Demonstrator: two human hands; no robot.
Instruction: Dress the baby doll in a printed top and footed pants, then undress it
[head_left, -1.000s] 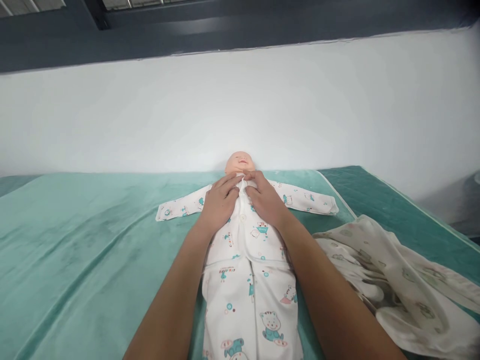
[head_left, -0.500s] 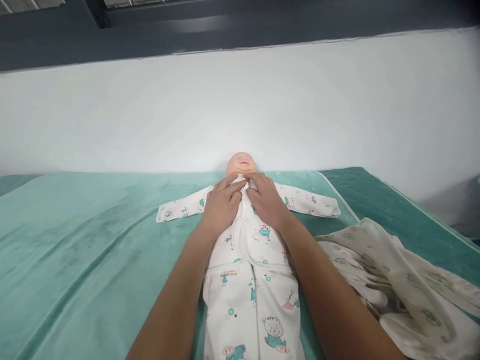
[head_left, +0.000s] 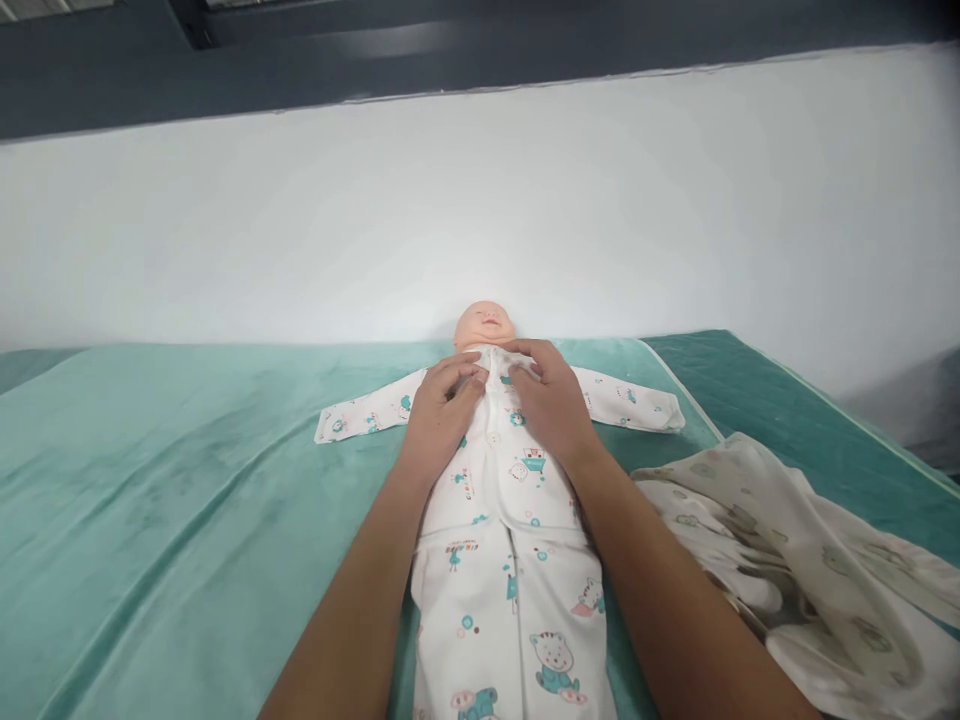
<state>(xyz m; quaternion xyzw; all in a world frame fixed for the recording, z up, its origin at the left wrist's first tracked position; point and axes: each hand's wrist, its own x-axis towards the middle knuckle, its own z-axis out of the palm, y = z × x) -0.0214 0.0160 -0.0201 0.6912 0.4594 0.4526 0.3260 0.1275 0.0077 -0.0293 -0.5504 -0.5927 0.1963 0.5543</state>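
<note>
A baby doll (head_left: pixel 486 324) lies on its back, head at the wall, in a white long-sleeved baby shirt (head_left: pixel 491 490) with teal and pink animal prints. Its sleeves stretch out to both sides, and a front edge with a button runs down the middle. My left hand (head_left: pixel 444 408) rests on the chest at the left of that edge, fingers bent and a little apart. On the other side, my right hand (head_left: pixel 553 398) touches the shirt near the collar, thumb and fingers apart. Matching printed pants (head_left: pixel 517 630) cover the lower body. My hands hide parts of the chest and shoulders.
A light green cloth (head_left: pixel 210 500) covers the surface, with a darker green one (head_left: pixel 697 380) at the right. A crumpled white printed baby garment (head_left: pixel 795 560) lies beside my right forearm. The white wall (head_left: pixel 480 210) rises just behind the doll's head.
My hands have moved apart from the middle of the collar, the right one slightly outward. The button edge between them shows more now. The doll lies as before.
</note>
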